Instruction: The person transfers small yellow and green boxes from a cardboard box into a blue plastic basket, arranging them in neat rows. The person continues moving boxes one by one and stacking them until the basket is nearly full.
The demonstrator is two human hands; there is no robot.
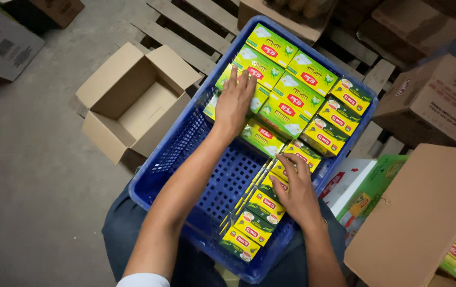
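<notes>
A blue plastic crate [169, 154] rests on my lap, partly filled with green and yellow tea boxes [297, 95]. My left hand [234, 101] lies flat, fingers together, on a green box at the crate's far left side. My right hand [294, 191] presses on a row of dark green and yellow boxes [257, 215] standing on edge along the crate's right wall, fingers curled over their tops. The near left half of the crate floor is bare mesh.
An open, empty cardboard carton [135, 101] sits on the concrete floor to the left. Wooden pallets [196, 26] lie beyond the crate. More cartons [435, 101] stand at right, one [414, 223] holding further green boxes.
</notes>
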